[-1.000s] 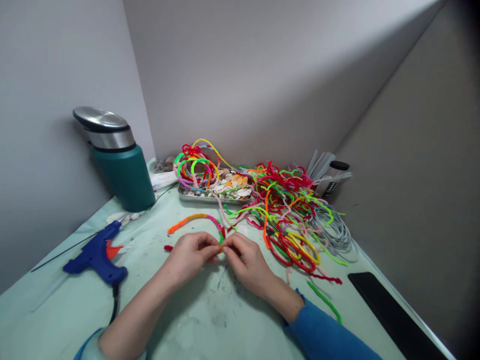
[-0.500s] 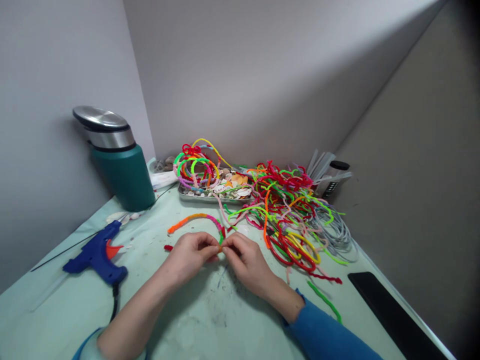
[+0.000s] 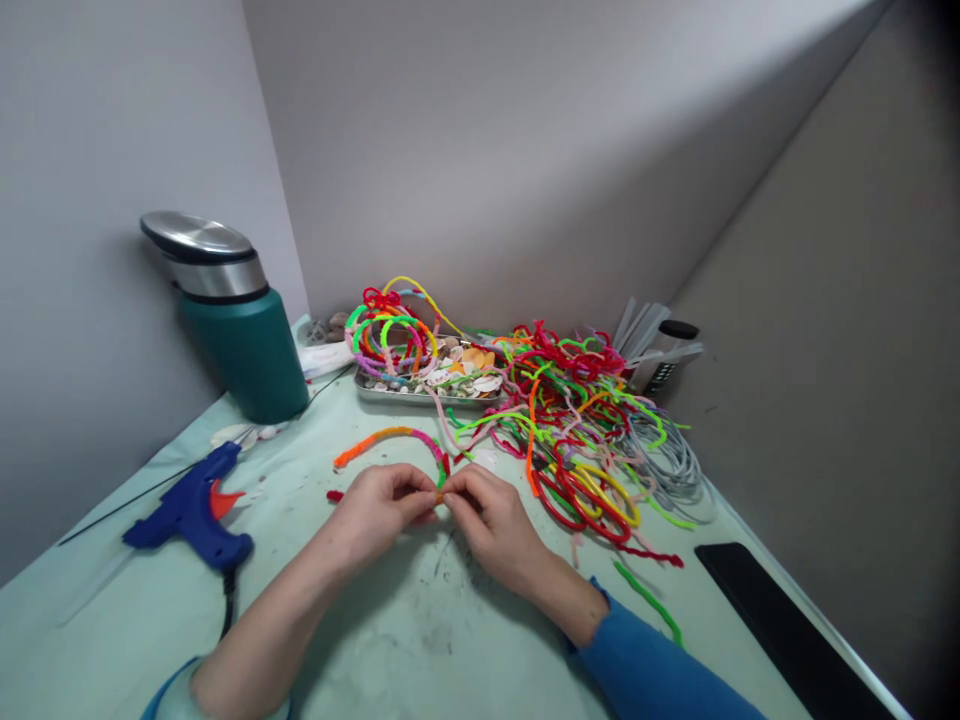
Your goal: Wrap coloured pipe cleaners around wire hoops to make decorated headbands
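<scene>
My left hand (image 3: 375, 512) and my right hand (image 3: 491, 520) meet at their fingertips over the pale green table (image 3: 420, 640). Both pinch the near end of a curved pipe cleaner band (image 3: 390, 438), wrapped in orange, yellow and pink with a red and green end. The band arcs away from my fingers to the left and rests on the table. A short red piece (image 3: 334, 495) lies just left of my left hand.
A tangled pile of coloured pipe cleaners (image 3: 577, 430) lies to the right. Behind it sits a metal tray (image 3: 375, 392) with shells and finished rings. A blue glue gun (image 3: 191, 510) and a green flask (image 3: 232, 320) stand left. A black phone (image 3: 780, 630) lies right.
</scene>
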{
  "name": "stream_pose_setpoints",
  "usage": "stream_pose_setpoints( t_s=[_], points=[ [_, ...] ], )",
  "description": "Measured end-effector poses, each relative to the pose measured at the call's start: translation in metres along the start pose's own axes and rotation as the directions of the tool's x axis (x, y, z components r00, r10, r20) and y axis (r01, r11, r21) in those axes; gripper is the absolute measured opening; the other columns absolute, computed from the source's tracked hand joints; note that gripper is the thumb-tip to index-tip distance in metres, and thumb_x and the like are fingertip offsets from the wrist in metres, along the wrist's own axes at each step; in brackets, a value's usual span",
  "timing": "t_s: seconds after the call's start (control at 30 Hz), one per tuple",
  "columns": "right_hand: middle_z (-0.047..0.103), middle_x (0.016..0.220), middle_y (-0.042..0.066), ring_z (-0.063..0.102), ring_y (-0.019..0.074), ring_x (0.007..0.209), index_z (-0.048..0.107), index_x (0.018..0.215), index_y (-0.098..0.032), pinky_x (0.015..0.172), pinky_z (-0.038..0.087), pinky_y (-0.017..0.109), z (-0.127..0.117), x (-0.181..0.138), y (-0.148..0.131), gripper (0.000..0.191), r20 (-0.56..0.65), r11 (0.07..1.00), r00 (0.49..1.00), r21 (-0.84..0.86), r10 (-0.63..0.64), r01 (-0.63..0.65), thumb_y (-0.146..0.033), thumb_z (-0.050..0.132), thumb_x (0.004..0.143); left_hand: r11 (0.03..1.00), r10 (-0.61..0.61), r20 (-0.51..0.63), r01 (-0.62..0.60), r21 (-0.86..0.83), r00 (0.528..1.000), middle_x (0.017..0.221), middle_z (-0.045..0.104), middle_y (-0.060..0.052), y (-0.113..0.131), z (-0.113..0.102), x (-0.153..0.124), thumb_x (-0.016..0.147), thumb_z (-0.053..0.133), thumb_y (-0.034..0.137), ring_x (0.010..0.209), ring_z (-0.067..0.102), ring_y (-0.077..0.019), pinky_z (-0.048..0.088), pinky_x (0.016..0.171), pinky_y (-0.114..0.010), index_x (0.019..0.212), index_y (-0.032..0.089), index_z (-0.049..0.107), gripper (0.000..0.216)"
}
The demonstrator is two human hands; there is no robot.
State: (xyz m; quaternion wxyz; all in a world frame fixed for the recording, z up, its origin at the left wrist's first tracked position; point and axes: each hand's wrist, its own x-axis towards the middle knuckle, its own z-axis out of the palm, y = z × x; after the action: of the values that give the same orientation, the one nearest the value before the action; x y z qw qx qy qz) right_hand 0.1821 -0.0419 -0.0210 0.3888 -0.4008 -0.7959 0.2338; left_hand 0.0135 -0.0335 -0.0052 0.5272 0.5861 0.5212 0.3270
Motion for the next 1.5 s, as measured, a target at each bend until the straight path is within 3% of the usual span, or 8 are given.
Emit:
stream_pose_setpoints(
  t_s=[0.47, 0.63, 0.83, 1.27, 1.5],
  points=[
    [0.056, 0.080, 0.003, 0.053, 0.0147, 0.073, 0.056, 0.086, -0.018, 0.064, 0.041, 0.025, 0.0018, 0.0006, -0.0004, 0.007, -0.091, 1.000, 0.996, 0.020, 0.024, -0.022, -0.015, 0.050, 0.085, 0.997, -0.002, -0.101, -0.007, -0.082, 0.995, 0.061, 0.062, -0.001, -0.0003, 0.0051, 0.0019, 0.067, 0.063, 0.034, 0.058, 0.058, -0.0145, 0.043, 0.057, -0.025, 0.067, 0.015, 0.062, 0.019],
    [0.056, 0.080, 0.003, 0.052, 0.0140, 0.071, 0.056, 0.084, -0.018, 0.062, 0.041, 0.025, 0.0028, 0.0001, -0.0001, 0.009, -0.076, 1.000, 0.997, 0.022, 0.016, -0.014, -0.012, 0.050, 0.083, 0.991, 0.041, -0.071, -0.049, -0.123, 0.997, 0.066, 0.063, -0.001, -0.0027, 0.0053, 0.0027, 0.067, 0.063, 0.032, 0.062, 0.058, -0.0143, 0.045, 0.061, -0.026, 0.071, 0.015, 0.061, 0.018],
    [0.055, 0.078, 0.002, 0.052, 0.0144, 0.070, 0.055, 0.083, -0.018, 0.062, 0.040, 0.025, 0.0041, -0.0004, 0.0010, 0.009, -0.117, 1.000, 0.993, 0.022, 0.010, -0.007, -0.011, 0.050, 0.081, 0.992, 0.116, -0.098, -0.120, -0.036, 0.988, 0.068, 0.062, -0.001, -0.0043, 0.0064, 0.0021, 0.066, 0.064, 0.028, 0.064, 0.057, -0.0147, 0.044, 0.061, -0.026, 0.073, 0.015, 0.060, 0.015],
    [0.055, 0.082, 0.005, 0.053, 0.0162, 0.077, 0.055, 0.086, -0.019, 0.066, 0.041, 0.027, 0.0013, -0.0031, 0.0029, 0.011, -0.133, 0.988, 0.982, -0.104, -0.132, 0.119, -0.012, 0.047, 0.084, 0.985, 0.079, -0.107, -0.095, -0.146, 0.991, 0.066, 0.059, 0.002, 0.0027, 0.0092, -0.0007, 0.065, 0.063, 0.021, 0.062, 0.057, -0.0126, 0.045, 0.060, -0.025, 0.070, 0.016, 0.057, 0.010],
    [0.053, 0.083, 0.004, 0.051, 0.0126, 0.067, 0.053, 0.090, -0.018, 0.058, 0.041, 0.024, 0.0019, -0.0028, 0.0003, 0.008, -0.105, 0.999, 0.993, -0.017, -0.048, 0.047, -0.015, 0.049, 0.083, 0.987, 0.103, -0.105, -0.114, -0.110, 0.989, 0.064, 0.059, 0.002, 0.0021, 0.0083, 0.0002, 0.065, 0.062, 0.023, 0.061, 0.055, -0.0126, 0.044, 0.059, -0.024, 0.069, 0.016, 0.057, 0.009]
  ],
)
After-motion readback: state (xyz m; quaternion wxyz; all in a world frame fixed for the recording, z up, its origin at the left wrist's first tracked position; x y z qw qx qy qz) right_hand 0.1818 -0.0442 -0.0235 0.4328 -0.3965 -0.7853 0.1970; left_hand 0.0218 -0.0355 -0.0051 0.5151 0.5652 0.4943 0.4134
